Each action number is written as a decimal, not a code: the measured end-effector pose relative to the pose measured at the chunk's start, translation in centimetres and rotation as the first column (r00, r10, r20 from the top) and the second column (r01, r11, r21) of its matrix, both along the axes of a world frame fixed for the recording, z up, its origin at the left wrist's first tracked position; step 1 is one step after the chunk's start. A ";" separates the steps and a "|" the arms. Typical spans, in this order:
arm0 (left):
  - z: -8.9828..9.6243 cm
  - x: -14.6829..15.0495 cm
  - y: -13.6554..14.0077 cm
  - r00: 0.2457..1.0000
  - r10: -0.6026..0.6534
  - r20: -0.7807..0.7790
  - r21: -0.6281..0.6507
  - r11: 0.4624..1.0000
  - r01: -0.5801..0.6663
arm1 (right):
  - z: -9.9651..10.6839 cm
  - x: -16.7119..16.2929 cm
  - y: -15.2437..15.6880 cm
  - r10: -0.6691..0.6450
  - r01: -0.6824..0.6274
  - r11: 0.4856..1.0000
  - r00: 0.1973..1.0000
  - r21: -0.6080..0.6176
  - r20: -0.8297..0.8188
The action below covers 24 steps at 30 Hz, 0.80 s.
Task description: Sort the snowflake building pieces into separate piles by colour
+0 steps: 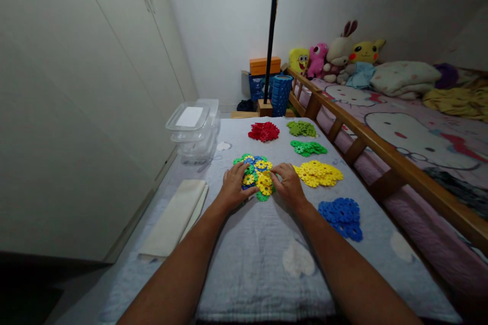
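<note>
A mixed pile of flower-shaped plastic building discs [263,181], yellow, green and blue, lies in the middle of the cloth-covered table. Around the pile's left edge rests my left hand [234,185], its thumb and fingers spread apart and touching the discs. On the opposite side my right hand [288,185] has thumb and forefinger drawn together at the edge of a yellow disc [266,179]; its other fingers are curled. Beside the right hand sits a heap of yellow discs [318,173], and nearer to me a heap of blue discs [341,217].
Farther back are heaps of red [264,132], light green [301,128] and green discs [308,148]. Stacked clear plastic boxes [194,134] and a folded cream cloth [175,218] lie on the left. A wooden bed rail [362,137] runs along the right; a black pole [271,35] stands behind.
</note>
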<state>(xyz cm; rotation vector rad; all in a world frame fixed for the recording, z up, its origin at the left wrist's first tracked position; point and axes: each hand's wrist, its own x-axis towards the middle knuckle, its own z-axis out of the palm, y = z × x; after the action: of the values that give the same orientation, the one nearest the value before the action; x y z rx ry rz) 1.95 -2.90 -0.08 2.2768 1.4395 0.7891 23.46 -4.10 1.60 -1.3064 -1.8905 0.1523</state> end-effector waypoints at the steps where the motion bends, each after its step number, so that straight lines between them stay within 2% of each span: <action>1: 0.2 -0.2 -0.1 1.000 0.013 -0.028 -0.010 1.000 -0.013 | 0.3 0.5 0.2 -0.035 0.035 0.999 0.999 0.006 -0.019; 3: 0.7 -0.8 -0.3 0.997 0.027 -0.076 -0.040 0.999 -0.030 | 1.1 2.0 0.7 -0.129 0.130 0.992 0.989 0.006 -0.068; 5: 1.1 -1.5 -0.5 0.992 0.021 -0.121 -0.080 0.996 -0.031 | 1.9 3.9 1.1 -0.271 0.269 0.963 0.954 -0.030 -0.128; 8: 1.5 -2.7 -0.6 0.981 0.002 -0.195 -0.141 0.990 -0.030 | 2.8 7.4 1.7 -0.504 0.492 0.864 0.844 -0.110 -0.186; 12: 1.8 -4.1 -0.7 0.966 -0.032 -0.256 -0.181 0.983 -0.015 | 3.0 12.1 1.8 -0.683 0.660 0.730 0.716 -0.175 -0.145; 16: 1.8 -4.6 -0.7 0.965 -0.041 -0.260 -0.198 0.980 -0.011 | 2.2 15.2 1.7 -0.736 0.706 0.659 0.677 -0.258 -0.027; 24: 1.9 -4.4 -0.2 0.991 -0.026 -0.130 -0.204 0.979 -0.001 | 0.7 16.0 2.0 -0.733 0.743 0.606 0.660 -0.285 0.165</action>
<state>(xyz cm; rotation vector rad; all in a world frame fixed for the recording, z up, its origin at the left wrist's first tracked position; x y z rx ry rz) -2.41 -3.09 1.80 2.2131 1.4862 0.4703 39.42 -2.06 2.29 -2.2427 -1.2118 0.0079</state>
